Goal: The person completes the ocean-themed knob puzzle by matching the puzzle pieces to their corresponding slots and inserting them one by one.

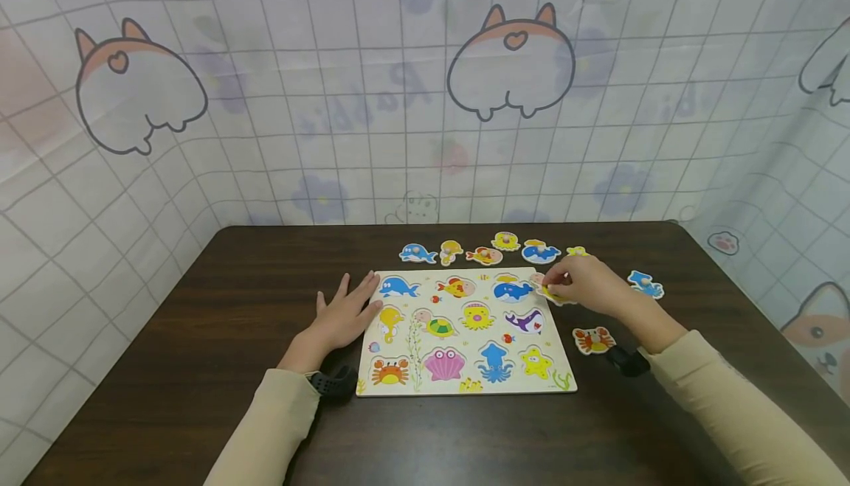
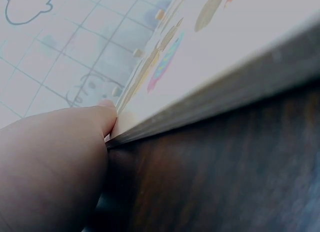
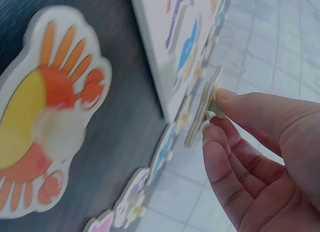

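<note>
A pale wooden puzzle board [image 1: 432, 301] printed with sea animals lies on the dark table. My left hand [image 1: 341, 318] rests at its left edge, fingers spread and straight, and the thumb [image 2: 106, 117] touches the board's edge in the left wrist view. At the board's upper right corner, my right hand [image 1: 587, 285] pinches a turtle puzzle piece [image 1: 553, 296] by its knob between thumb and fingers. The right wrist view shows this piece [image 3: 202, 112] edge-on, held off the table; its printed face is mostly hidden. A crab piece [image 1: 593, 340] lies below the right hand.
Behind the board lie dolphin [image 1: 417, 253], seahorse [image 1: 450, 251], fish [image 1: 484, 255], octopus [image 1: 506, 241] and whale [image 1: 541, 252] pieces. A yellow piece [image 1: 576, 251] is partly hidden by the right hand. A blue squid piece [image 1: 645, 285] lies farther right. A patterned cloth [image 1: 372, 139] hangs behind the table.
</note>
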The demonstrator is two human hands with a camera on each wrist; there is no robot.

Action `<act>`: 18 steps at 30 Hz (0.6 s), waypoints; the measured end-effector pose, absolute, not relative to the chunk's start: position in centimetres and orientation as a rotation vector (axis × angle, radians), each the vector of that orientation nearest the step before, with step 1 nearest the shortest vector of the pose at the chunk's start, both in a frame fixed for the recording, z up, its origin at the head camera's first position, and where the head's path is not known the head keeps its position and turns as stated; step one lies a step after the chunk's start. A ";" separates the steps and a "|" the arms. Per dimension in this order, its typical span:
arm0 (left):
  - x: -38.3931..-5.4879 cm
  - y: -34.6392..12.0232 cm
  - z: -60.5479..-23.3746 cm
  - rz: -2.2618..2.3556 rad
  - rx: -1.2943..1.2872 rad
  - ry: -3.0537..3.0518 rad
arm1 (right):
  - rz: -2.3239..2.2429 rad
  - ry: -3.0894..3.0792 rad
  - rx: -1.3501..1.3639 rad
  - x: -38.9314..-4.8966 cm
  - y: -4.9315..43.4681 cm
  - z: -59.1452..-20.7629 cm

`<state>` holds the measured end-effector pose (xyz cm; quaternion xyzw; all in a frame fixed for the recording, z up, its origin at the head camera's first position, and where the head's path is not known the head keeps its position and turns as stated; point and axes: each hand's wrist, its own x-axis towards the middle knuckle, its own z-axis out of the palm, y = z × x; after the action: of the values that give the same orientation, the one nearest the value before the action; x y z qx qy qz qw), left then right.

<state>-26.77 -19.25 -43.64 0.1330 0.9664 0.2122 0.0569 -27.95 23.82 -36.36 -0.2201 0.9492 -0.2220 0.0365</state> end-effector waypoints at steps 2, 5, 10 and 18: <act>-26.8 -19.2 -43.6 0.639 0.404 2.930 | -0.689 2.907 -0.680 -27.8 23.4 -36.2; -26.8 -19.2 -43.7 0.637 0.410 2.929 | -0.696 2.884 -0.680 -27.8 22.9 -36.1; -26.8 -19.1 -43.7 0.645 0.419 2.928 | -0.691 2.867 -0.700 -27.7 22.0 -35.9; -26.7 -19.1 -43.7 0.660 0.412 2.932 | -0.647 2.872 -0.780 -27.5 20.0 -35.4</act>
<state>-26.75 -19.15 -43.68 0.1356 0.9651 0.2173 0.0539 -27.47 19.98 -35.35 -0.2559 0.9419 -0.2123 0.0481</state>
